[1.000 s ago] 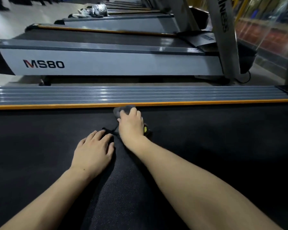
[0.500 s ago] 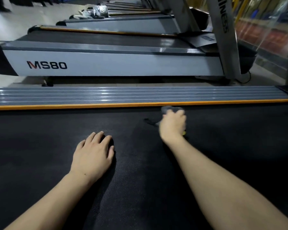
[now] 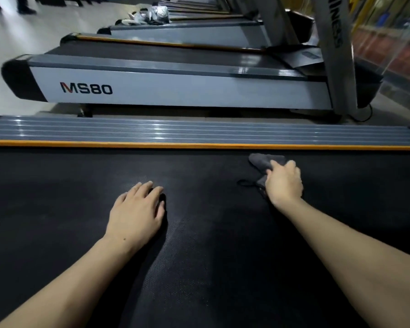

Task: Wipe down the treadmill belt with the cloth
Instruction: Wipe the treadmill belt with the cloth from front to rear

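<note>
The right hand (image 3: 285, 182), gripping the cloth (image 3: 265, 162), is sliding it rightward along the belt (image 3: 57, 209), now at two o'clock beside the orange trim (image 3: 152, 145). The left hand (image 3: 137, 214) is staying flat, empty, bracing. The far edge is getting covered.

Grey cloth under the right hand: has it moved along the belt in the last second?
Yes. The grey cloth slid rightward along the orange edge strip, away from the planted left hand.

Gym: row of treadmills (image 3: 175, 91)
</note>
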Action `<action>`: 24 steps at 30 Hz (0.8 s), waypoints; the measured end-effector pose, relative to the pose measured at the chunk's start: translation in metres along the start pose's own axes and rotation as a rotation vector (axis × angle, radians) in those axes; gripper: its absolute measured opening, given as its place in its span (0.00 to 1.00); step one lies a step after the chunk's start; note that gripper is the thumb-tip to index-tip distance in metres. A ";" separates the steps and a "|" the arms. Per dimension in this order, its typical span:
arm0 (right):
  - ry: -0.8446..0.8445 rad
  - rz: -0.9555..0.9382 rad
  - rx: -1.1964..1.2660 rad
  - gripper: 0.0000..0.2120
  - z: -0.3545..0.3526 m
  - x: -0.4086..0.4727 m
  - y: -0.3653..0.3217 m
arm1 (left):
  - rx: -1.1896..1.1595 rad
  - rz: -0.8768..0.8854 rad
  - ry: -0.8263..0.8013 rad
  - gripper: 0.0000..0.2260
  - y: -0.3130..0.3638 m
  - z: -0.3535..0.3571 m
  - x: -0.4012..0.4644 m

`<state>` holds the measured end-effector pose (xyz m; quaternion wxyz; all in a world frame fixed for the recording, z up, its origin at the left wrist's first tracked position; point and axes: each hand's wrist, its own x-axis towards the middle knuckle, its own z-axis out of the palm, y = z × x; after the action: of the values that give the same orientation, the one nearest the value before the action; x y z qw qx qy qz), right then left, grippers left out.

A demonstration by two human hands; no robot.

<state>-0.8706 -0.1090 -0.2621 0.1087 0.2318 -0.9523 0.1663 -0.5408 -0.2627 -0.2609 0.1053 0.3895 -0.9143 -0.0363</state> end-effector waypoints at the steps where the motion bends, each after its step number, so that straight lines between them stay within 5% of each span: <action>1: 0.000 0.052 -0.008 0.13 0.003 -0.005 -0.016 | -0.005 -0.002 -0.011 0.17 -0.001 0.000 -0.001; 4: -0.032 0.011 0.063 0.12 0.023 -0.039 -0.099 | -0.017 -0.027 -0.036 0.18 -0.003 0.006 -0.006; 8: -0.145 -0.413 0.138 0.12 0.036 -0.097 -0.191 | -0.005 -0.036 -0.035 0.19 -0.003 0.014 -0.008; 12: -0.197 -0.618 0.131 0.13 0.016 -0.080 -0.133 | -0.026 -0.037 -0.020 0.18 0.005 0.012 -0.008; 18: 0.036 -0.027 0.046 0.16 -0.005 -0.020 0.036 | -0.009 0.015 -0.035 0.18 0.015 0.007 -0.005; 21: 0.073 0.184 0.069 0.13 0.005 -0.027 0.013 | -0.009 0.011 -0.068 0.19 0.013 0.008 -0.002; 24: 0.037 0.135 0.114 0.10 0.019 -0.056 -0.072 | -0.020 -0.012 -0.070 0.19 0.013 0.012 0.000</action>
<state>-0.7902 -0.1531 -0.2760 0.1015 0.1695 -0.9526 0.2314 -0.5527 -0.2543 -0.2710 0.0767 0.3924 -0.9146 -0.0599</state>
